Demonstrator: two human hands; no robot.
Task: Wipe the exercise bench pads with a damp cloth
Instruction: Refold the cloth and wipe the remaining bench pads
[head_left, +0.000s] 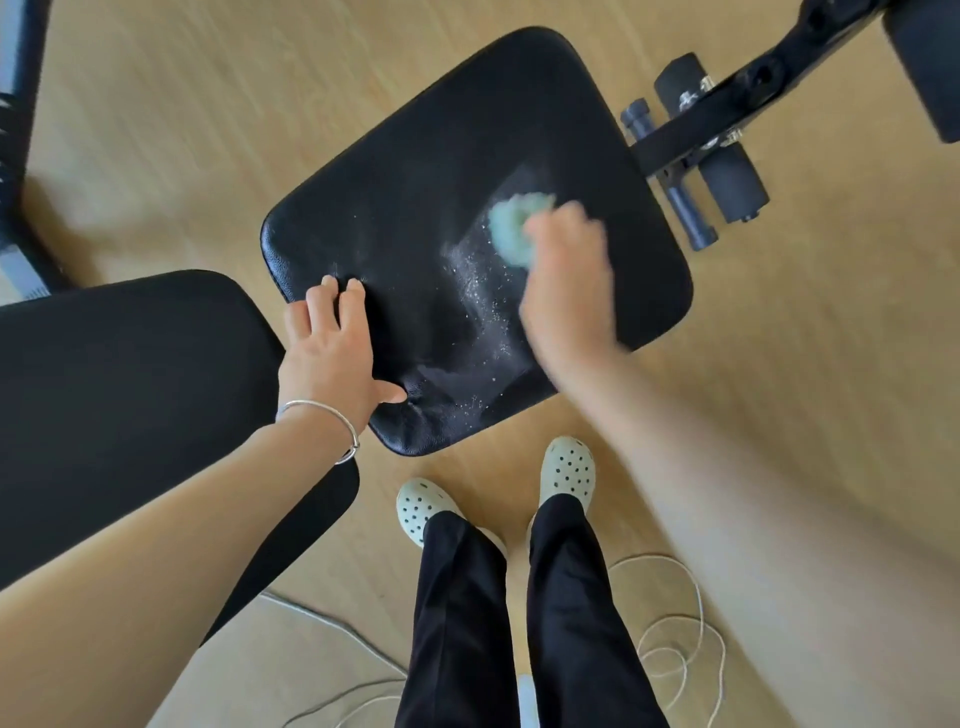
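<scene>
A black seat pad (441, 156) of the exercise bench fills the middle of the view, with a wet, speckled streak across its right half. My right hand (566, 291), blurred by motion, grips a pale green cloth (511, 223) and holds it against the pad. At the pad's near left edge, my left hand (332, 353) rests flat with straight fingers, a silver bangle on its wrist. The second, longer black pad (130, 405) lies at the left, partly under my left forearm.
The bench's black frame (727, 109) with foam rollers (722, 171) sticks out at the upper right. My feet in pale clogs (566, 473) stand on the wooden floor just below the seat pad. A white cord (675, 639) lies looped on the floor by my right leg.
</scene>
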